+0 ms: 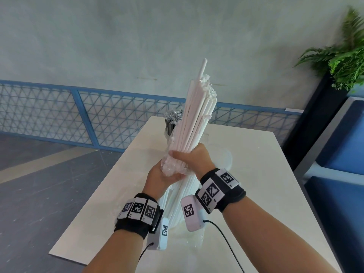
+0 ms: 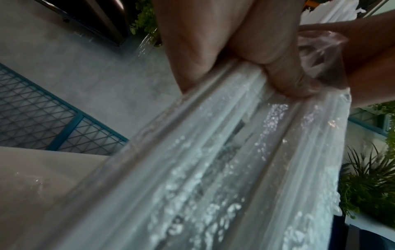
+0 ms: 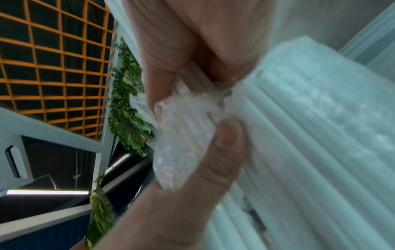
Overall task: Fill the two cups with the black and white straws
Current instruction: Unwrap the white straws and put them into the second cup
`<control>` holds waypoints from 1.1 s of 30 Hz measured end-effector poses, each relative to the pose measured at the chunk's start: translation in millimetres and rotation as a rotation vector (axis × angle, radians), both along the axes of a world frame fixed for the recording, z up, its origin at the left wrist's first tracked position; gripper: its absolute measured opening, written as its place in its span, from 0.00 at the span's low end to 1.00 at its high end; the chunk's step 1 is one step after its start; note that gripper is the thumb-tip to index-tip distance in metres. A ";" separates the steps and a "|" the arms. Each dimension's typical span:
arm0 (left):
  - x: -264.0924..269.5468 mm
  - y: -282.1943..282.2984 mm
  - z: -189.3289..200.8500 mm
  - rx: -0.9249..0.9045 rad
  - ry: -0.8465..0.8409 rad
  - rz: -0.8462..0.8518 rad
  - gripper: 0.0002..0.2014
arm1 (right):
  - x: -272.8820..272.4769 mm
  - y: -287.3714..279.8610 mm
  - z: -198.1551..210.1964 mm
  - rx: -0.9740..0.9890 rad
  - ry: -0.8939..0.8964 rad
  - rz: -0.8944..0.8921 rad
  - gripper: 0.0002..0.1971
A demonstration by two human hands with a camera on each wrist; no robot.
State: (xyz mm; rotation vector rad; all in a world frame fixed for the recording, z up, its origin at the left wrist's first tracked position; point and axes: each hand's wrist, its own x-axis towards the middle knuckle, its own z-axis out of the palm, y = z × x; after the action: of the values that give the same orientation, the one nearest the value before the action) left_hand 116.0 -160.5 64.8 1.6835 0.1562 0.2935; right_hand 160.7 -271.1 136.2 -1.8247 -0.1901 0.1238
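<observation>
I hold a thick bundle of white straws (image 1: 197, 115) upright and tilted right, above the table. My right hand (image 1: 194, 156) grips the bundle at mid-height. Its thumb (image 3: 222, 148) presses bunched clear wrapper (image 3: 181, 143) against the straws (image 3: 310, 135). Just below, my left hand (image 1: 159, 176) grips the lower part, still sheathed in the clear wrapper (image 2: 213, 169). Crumpled wrapper (image 1: 171, 166) bulges between the two hands. Behind the bundle, black straws (image 1: 173, 121) stand in a clear cup (image 1: 167, 134). A clear rounded shape (image 1: 228, 158), possibly the other cup, shows right of my right hand.
The white table (image 1: 256, 174) runs away from me, with its left edge over a grey floor. A blue mesh fence (image 1: 59, 111) lines the wall behind. A fern on a black stand (image 1: 344, 62) and blue seats (image 1: 344, 144) stand to the right.
</observation>
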 end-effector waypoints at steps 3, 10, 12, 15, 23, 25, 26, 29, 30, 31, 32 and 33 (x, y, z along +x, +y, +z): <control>0.1 -1.1 1.6 0.014 0.009 -0.010 0.21 | 1.4 4.1 -5.0 0.041 -0.012 -0.058 0.30; 1.8 -0.1 3.1 0.040 0.024 -0.027 0.15 | 10.1 0.9 9.8 0.278 -0.041 -0.074 0.16; 1.0 -1.0 3.3 0.036 0.021 -0.033 0.14 | 11.1 1.2 9.4 0.284 -0.034 -0.060 0.17; 0.6 -1.5 1.9 0.054 0.018 -0.036 0.13 | 10.6 2.6 7.9 0.283 0.001 -0.025 0.24; -1.4 3.9 -1.5 -0.001 -0.012 -0.003 0.19 | 7.0 -3.4 4.7 0.402 -0.067 -0.009 0.10; -2.4 3.4 -0.2 0.011 -0.021 -0.013 0.19 | 6.8 -4.1 6.3 0.430 -0.108 -0.001 0.07; -2.8 2.7 0.5 0.012 -0.026 -0.018 0.18 | 6.7 -4.5 7.6 0.439 -0.122 0.000 0.07; -3.3 0.8 1.6 0.034 -0.035 -0.023 0.19 | 6.4 -5.1 10.1 0.441 -0.137 -0.001 0.07; -2.6 1.3 0.8 0.036 -0.034 -0.021 0.19 | 7.1 -5.0 9.9 0.438 -0.135 -0.009 0.07; -2.4 1.6 0.9 0.032 -0.033 -0.026 0.19 | 7.9 -5.2 9.9 0.437 -0.131 -0.023 0.07; -2.2 1.9 0.8 0.023 -0.031 -0.027 0.19 | 9.0 -5.7 10.4 0.434 -0.129 -0.042 0.08; -2.0 2.2 0.7 0.023 -0.031 -0.029 0.19 | 10.6 -6.5 11.7 0.434 -0.130 -0.063 0.07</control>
State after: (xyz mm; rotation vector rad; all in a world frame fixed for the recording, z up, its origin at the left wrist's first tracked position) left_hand 113.9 -158.3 65.4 1.7022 0.1058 0.3001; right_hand 171.3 -277.6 147.9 -1.4042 -0.2312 -0.0769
